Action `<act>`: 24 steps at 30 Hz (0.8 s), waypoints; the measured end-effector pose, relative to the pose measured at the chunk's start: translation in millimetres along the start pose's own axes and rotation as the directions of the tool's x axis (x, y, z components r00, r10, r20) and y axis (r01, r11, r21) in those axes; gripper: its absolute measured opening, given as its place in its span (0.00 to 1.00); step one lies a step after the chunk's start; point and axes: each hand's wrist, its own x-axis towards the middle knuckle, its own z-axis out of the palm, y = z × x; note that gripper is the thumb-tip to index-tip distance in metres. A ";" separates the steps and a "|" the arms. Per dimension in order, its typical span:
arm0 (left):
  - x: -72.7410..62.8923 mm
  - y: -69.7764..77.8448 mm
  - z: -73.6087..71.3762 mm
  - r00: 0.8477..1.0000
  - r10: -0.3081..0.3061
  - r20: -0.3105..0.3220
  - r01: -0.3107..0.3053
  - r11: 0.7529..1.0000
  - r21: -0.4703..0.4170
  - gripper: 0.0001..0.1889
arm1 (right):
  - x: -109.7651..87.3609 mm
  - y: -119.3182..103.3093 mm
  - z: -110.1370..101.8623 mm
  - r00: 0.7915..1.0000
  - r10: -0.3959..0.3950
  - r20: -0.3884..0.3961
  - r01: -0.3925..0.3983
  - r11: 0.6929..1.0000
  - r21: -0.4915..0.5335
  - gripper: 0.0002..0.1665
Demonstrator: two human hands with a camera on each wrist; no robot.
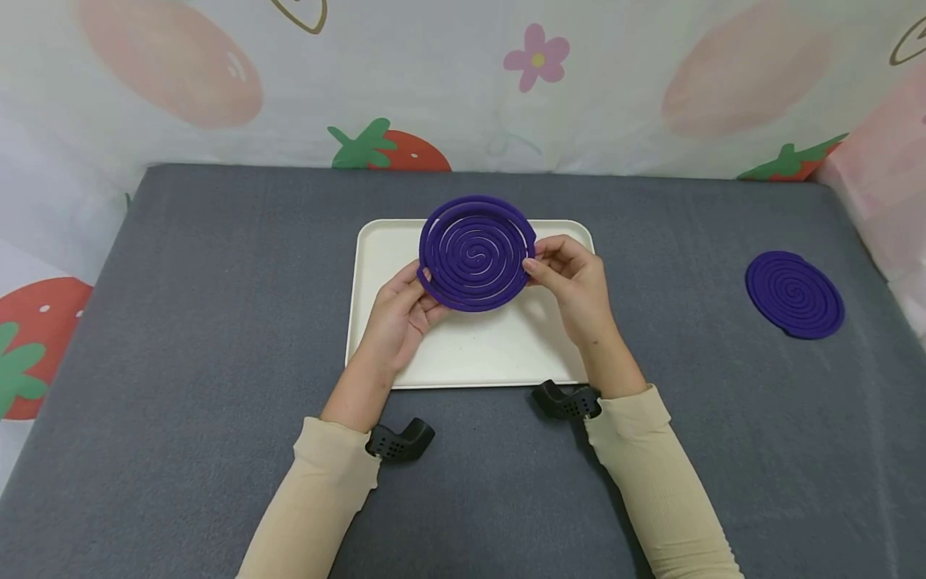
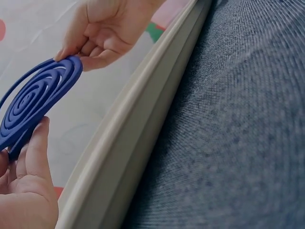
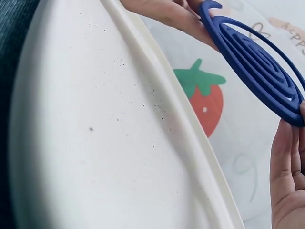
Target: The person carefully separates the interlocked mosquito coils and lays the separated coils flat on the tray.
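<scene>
Both hands hold a purple spiral mosquito coil up above a white tray, its flat face toward the head camera. At the coil's lower left edge, the left hand grips the rim between thumb and fingers. The right hand pinches the opposite rim, thumb in front. Narrow gaps show between the rings, and in the right wrist view the outer ring of the coil stands a little apart from the inner ones. A second purple mosquito coil lies flat on the table, far to the right.
Grey cloth covers the table under the tray. Behind it hangs a pale curtain printed with strawberries and flowers. Small dark specks dot the tray floor in the right wrist view. Each wrist wears a black camera mount.
</scene>
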 end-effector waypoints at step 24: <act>-1.0 -1.1 0.5 0.999 0.042 0.001 -0.042 0.988 0.148 0.15 | 1.1 0.9 -3.6 0.988 0.144 -0.048 -0.148 0.985 -0.092 0.09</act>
